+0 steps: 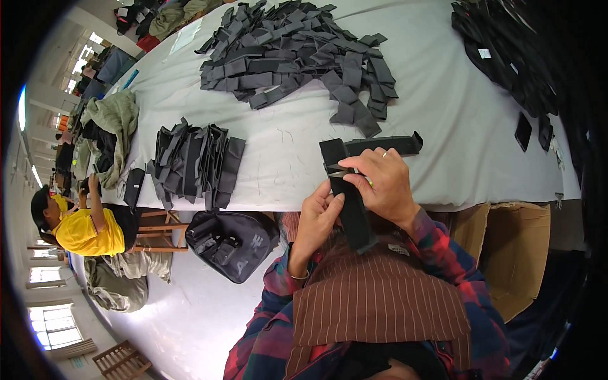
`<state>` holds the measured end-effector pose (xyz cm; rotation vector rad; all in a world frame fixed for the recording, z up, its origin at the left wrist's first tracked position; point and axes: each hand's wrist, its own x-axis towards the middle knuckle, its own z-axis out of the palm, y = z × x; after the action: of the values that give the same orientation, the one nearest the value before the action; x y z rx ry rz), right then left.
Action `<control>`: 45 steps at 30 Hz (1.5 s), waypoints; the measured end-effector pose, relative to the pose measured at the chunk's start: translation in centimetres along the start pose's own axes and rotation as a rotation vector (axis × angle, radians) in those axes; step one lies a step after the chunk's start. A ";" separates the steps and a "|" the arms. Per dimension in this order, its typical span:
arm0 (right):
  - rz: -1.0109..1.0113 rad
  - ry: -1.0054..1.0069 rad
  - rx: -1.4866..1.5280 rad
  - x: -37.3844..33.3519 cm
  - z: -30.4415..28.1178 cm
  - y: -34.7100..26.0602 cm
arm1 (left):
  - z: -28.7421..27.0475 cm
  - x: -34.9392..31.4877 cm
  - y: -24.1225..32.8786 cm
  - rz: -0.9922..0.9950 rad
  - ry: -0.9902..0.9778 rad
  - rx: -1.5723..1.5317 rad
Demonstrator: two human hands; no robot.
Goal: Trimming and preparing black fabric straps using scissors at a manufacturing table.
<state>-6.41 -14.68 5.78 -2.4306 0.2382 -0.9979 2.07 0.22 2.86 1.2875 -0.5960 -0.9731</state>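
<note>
A black fabric strip [356, 218] hangs over the near edge of the table, pinched by my left hand [318, 216] along its left side. Small metal thread snips [340, 171] are in my right hand [381, 185], their blades lying against the strip. Under and beyond my right hand, another dark strip [392, 145] stretches rightward on the white cloth, its far end curled up. To the left stands a bundle of folded dark grey fabric pieces [196, 161]. A large heap of joined dark grey fabric pieces [291, 57] lies further back.
Black garments or straps [506, 60] pile up at the far right, near a dark phone-like object [522, 132]. An open cardboard box [516, 253] stands below the right edge. A dark bag [233, 246] sits below the table's left side. A person in yellow [95, 231] works at left.
</note>
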 end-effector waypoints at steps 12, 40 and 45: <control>-0.069 -0.022 -0.218 1.3 -1.8 0.4 | 0.4 -0.1 0.3 0.097 0.153 0.453; 0.393 -0.355 0.353 1.5 -0.8 0.9 | -2.9 0.3 2.5 0.482 0.338 1.038; 0.499 -0.195 0.445 -0.7 0.4 0.5 | -2.7 1.3 -0.7 0.478 0.329 0.783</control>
<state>-6.66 -14.77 4.85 -1.9082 0.4707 -0.5198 4.75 0.45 1.43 1.8214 -1.0158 -0.0986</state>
